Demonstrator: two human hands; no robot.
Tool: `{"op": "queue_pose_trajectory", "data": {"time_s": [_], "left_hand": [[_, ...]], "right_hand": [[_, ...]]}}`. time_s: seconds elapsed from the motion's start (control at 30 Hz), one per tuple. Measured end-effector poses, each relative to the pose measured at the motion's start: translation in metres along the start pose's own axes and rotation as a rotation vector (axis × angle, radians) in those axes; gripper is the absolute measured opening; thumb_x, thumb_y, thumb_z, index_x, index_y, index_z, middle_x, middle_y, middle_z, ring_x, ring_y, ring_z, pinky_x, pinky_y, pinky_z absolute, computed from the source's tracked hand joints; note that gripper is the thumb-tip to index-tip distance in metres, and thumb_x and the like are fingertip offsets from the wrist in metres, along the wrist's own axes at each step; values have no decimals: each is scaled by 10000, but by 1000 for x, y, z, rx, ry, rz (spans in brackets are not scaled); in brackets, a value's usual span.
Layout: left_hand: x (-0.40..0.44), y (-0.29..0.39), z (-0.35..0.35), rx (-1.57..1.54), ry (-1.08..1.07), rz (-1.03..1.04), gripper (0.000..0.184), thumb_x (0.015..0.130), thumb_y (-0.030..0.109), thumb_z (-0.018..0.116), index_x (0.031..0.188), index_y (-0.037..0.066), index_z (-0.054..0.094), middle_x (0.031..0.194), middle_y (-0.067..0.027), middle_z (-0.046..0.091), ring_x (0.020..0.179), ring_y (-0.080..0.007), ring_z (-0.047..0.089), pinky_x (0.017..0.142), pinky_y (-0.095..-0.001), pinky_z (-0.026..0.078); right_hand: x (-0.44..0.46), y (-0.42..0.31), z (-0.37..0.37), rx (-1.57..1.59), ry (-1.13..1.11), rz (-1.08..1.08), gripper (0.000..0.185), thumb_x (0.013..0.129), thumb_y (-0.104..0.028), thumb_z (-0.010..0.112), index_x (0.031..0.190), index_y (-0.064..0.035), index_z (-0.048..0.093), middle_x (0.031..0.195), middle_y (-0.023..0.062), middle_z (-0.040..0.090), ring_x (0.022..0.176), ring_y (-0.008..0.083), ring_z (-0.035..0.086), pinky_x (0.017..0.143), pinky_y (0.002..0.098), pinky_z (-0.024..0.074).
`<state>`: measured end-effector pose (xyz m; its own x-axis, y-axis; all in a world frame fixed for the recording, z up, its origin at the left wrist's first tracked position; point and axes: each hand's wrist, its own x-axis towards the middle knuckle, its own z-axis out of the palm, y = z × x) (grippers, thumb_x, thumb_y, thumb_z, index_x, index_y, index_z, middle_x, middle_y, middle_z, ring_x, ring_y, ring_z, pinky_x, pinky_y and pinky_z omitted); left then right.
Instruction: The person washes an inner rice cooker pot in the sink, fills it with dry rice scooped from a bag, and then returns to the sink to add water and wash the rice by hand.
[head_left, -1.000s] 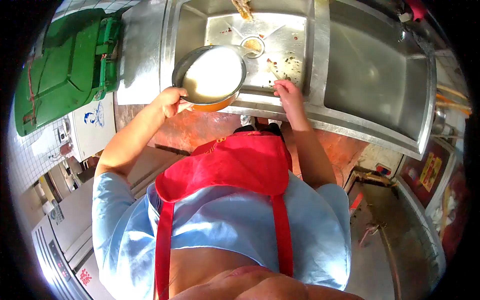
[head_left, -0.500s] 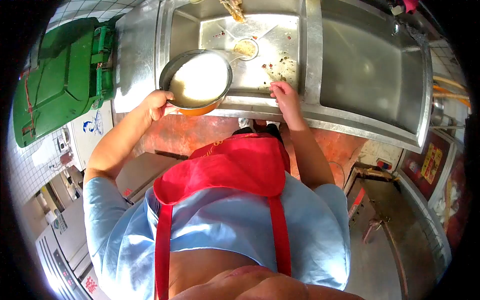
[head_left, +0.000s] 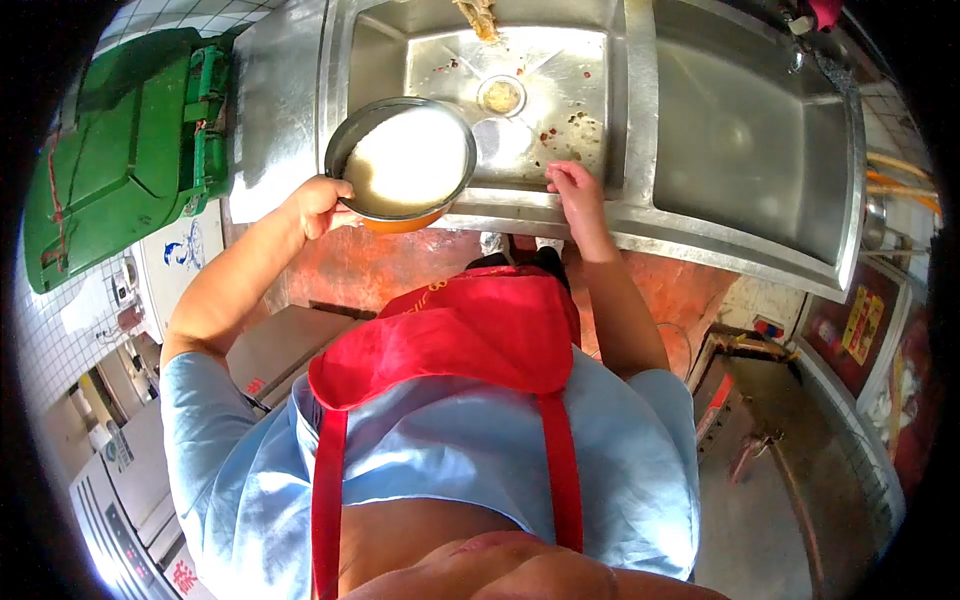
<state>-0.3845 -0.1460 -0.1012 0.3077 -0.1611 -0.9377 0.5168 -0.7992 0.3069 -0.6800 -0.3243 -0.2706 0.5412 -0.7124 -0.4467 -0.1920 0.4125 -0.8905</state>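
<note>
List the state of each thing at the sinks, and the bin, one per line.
Round orange pot with dark interior: uncovered, gripped at the rim by the left hand, white contents inside.
Left steel basin: dotted with scraps.
Round drain: pale residue in it.
Right steel basin: water unclear.
Large green plastic bin: lid seems shut.
Right hand: fingers curled.

Sink (head_left: 640, 130): brushed-looking metal noted, smooth, streaked with glare. Bowl (head_left: 405, 222) over its near left edge: glossy orange exterior observed, dark smooth inner wall; material not determined. Bin (head_left: 120, 150) left of sink: green plastic, low sheen. Near side of sink: matt red cloth apron (head_left: 450, 335) and softly creased blue cloth shirt (head_left: 430, 440) recorded.
</note>
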Motion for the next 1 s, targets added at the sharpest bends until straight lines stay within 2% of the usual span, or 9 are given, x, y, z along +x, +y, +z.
{"op": "queue_pose_trajectory", "data": {"time_s": [0.17, 0.27, 0.5, 0.67, 0.77, 0.8, 0.9, 0.93, 1.0], "left_hand": [[8, -8, -14, 3, -32, 15, 265, 786, 37, 468, 1032, -53, 508, 855, -158, 630, 697, -238, 643, 581, -311, 561], [13, -15, -23, -2, -26, 36, 258, 788, 41, 462, 1022, -57, 511, 834, -145, 628, 681, -222, 638, 585, -308, 561], [17, -37, -36, -79, -57, 189, 233, 761, 11, 475, 974, -80, 499, 832, -143, 598, 690, -209, 626, 602, -311, 561], [25, -35, -34, -149, -74, 243, 225, 743, 4, 503, 962, -40, 522, 831, -115, 597, 675, -212, 616, 574, -308, 548], [41, -27, -29, -144, -72, 267, 182, 756, 19, 512, 933, 3, 548, 824, -108, 598, 637, -202, 600, 508, -291, 520], [42, -22, -25, -166, -102, 288, 253, 766, 20, 499, 1017, -8, 524, 863, -111, 598, 688, -212, 596, 536, -308, 515], [64, -10, -10, -257, -123, 308, 248, 772, 4, 498, 1014, 4, 548, 851, -111, 596, 650, -216, 591, 462, -293, 515], [67, -6, -3, -267, -124, 307, 253, 771, 2, 498, 1018, 3, 550, 851, -110, 596, 642, -215, 588, 450, -289, 512], [74, 9, 11, -290, -121, 324, 263, 770, -3, 498, 1027, 1, 552, 853, -109, 596, 627, -214, 582, 425, -283, 507]], "right_hand": [[-6, 1, 9, -54, -24, -29, 206, 861, -177, 523, 1015, -54, 583, 907, 28, 624, 708, 83, 552, 578, 209, 386], [-11, 4, 21, 56, 19, -36, 215, 843, -141, 537, 1003, -6, 585, 848, 67, 627, 697, 127, 576, 645, 245, 452], [-30, -8, 46, -53, 49, 8, 200, 853, -102, 512, 1015, -5, 578, 897, 69, 618, 718, 125, 566, 675, 245, 447], [-29, -16, 57, -61, 64, 15, 167, 848, -59, 525, 993, 0, 585, 859, 62, 606, 696, 106, 541, 623, 218, 436], [-11, -37, 59, -112, 11, -3, 154, 850, -51, 528, 980, 7, 585, 833, 63, 598, 703, 113, 541, 643, 231, 452], [0, -48, 60, -152, -16, -46, 141, 848, -66, 530, 968, -26, 592, 844, 35, 617, 673, 77, 539, 577, 203, 406], [47, -89, 64, -305, -79, -160, 148, 856, -119, 533, 963, -44, 601, 825, 16, 617, 704, 88, 559, 591, 220, 414], [79, -95, 60, -515, -90, -206, 180, 849, -158, 549, 980, -42, 593, 852, 22, 620, 708, 99, 568, 603, 222, 423], [118, -138, 76, -466, -136, -233, 267, 826, -191, 585, 1041, -35, 558, 882, 48, 621, 705, 115, 577, 609, 235, 435]]}}
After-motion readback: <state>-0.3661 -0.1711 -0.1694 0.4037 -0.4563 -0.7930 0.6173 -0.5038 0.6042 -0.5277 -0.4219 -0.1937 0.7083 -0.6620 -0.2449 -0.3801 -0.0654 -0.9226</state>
